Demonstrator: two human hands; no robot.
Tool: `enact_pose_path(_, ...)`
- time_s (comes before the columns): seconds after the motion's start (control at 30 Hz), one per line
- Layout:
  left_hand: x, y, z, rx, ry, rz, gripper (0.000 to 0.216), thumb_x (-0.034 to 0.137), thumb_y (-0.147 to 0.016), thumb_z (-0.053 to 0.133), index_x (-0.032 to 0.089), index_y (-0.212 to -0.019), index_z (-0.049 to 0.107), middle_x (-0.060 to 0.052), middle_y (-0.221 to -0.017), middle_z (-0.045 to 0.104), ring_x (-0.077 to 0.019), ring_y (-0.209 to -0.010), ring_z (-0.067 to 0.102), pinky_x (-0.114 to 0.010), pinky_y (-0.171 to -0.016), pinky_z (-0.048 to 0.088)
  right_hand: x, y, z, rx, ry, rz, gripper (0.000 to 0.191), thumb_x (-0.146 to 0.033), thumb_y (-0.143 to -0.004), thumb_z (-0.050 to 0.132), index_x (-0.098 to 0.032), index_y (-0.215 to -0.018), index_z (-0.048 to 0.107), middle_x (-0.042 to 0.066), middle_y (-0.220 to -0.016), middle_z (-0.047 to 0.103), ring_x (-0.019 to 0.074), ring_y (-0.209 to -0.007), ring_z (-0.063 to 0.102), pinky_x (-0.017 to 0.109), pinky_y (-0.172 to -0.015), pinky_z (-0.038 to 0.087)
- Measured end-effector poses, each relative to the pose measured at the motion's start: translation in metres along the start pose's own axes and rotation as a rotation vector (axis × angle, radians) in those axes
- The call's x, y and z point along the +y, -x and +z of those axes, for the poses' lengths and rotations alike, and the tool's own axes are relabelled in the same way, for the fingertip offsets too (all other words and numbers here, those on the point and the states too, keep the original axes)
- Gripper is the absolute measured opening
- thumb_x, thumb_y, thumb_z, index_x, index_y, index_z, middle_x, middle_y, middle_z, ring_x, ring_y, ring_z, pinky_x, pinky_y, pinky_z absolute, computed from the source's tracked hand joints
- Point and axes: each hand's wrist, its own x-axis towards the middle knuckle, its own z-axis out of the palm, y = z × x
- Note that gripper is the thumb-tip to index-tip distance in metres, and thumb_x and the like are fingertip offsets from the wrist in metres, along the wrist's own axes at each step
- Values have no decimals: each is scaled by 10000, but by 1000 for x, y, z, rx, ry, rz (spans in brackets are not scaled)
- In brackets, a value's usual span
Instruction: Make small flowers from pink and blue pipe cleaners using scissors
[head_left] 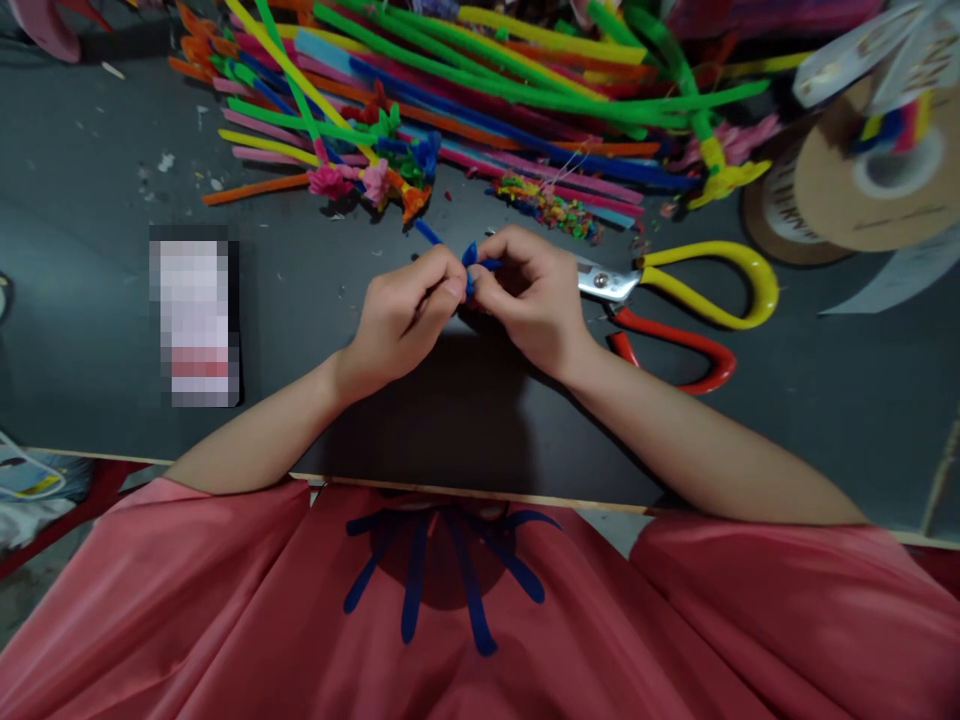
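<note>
A short piece of blue pipe cleaner (470, 257), bent into small pointed loops, is pinched between my hands above the table. My left hand (409, 310) is closed, its thumb and forefinger gripping the piece from the left; a straight blue stem (428, 232) sticks out behind its fingers. My right hand (534, 295) pinches the loops from the other side, thumb against forefinger. The fingertips hide part of the blue shape. Just right of my right hand lie scissors (604, 282) with a yellow and a red handle, their blades partly covered by that hand.
Many coloured pipe cleaners (495, 95) lie heaped along the back, with finished-looking flower shapes (330, 181) at their left end. Small coloured clippings (547, 207) are piled before them. Ribbon spools (832, 190) stand at right, a blurred-out phone (196, 310) at left. The table edge (480, 490) runs near my body.
</note>
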Motion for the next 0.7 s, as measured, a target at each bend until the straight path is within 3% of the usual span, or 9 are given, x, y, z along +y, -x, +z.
enact_pose_path(0.1,-1,-1,-2,108,-32,-36,224,309,-896,461,201,-703,496,52,-543,385,-29,-494,360,-198,-513,331,0,1,1,-8,-15,12,46,-209,-759,553,-180,-737,524,-48,-615,501,43,-513,449,211,-499,365)
enact_pose_path(0.2,-4,-4,-2,189,-85,-44,172,354,-864,524,217,-763,549,55,-562,437,-27,-508,414,-196,-528,363,0,2,1,-38,2,36,49,-216,-753,552,-176,-733,532,-47,-604,496,45,-510,439,218,-502,360)
enact_pose_path(0.4,-8,-9,0,232,-201,135,55,199,-814,585,198,-760,596,73,-534,472,9,-476,393,-148,-490,345,-2,2,1,-61,24,57,43,-207,-728,557,-165,-735,548,-44,-610,505,37,-528,428,218,-530,369)
enact_pose_path(0.7,-9,-5,2,266,-84,9,159,332,-860,539,219,-794,630,52,-713,635,0,-545,529,-158,-535,430,-4,0,0,-121,-62,64,81,-226,-754,546,-165,-803,569,-40,-636,521,40,-546,450,193,-514,388)
